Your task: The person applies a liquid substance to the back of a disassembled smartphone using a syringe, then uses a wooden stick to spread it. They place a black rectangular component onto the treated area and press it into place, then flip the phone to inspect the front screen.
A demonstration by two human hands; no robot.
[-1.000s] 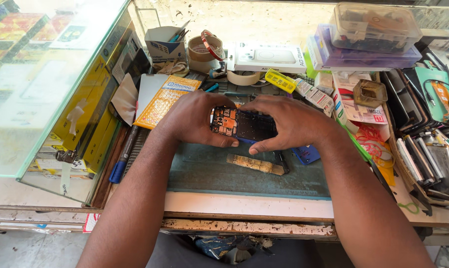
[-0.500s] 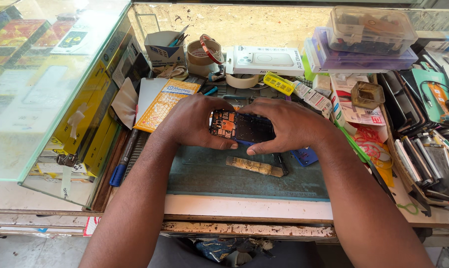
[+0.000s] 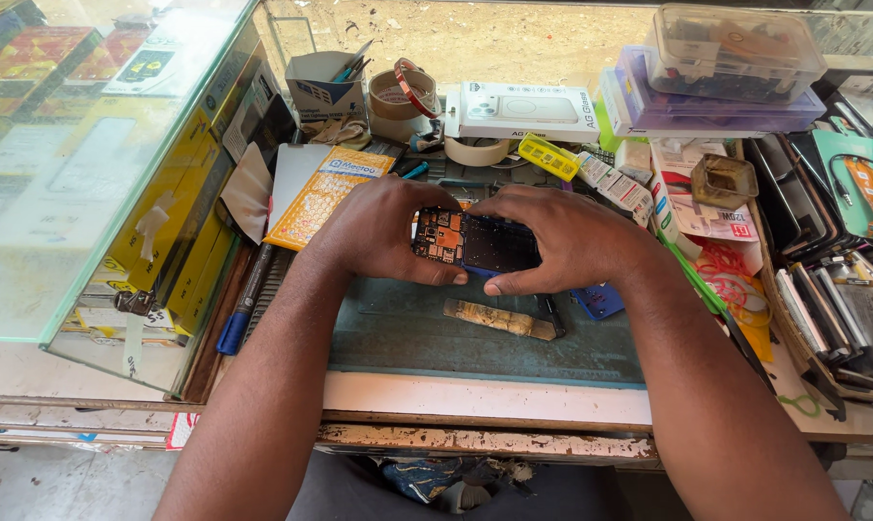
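Observation:
Both of my hands hold an opened phone flat over a grey-green work mat. Its back is off, showing an orange circuit board at the left end and a dark frame at the right. My left hand grips the left end, fingers curled over the top edge and thumb under the board. My right hand wraps the right end, thumb along the lower edge. A tan flat strip-shaped part lies on the mat just below the phone.
A glass display case stands at the left. Tape rolls, a white box, clear plastic parts boxes and a yellow booklet crowd the back. A tray of phones and screens fills the right. A blue pen lies left of the mat.
My hands and the phone have stayed in nearly the same place; only the fingers have shifted slightly around the phone's edges.

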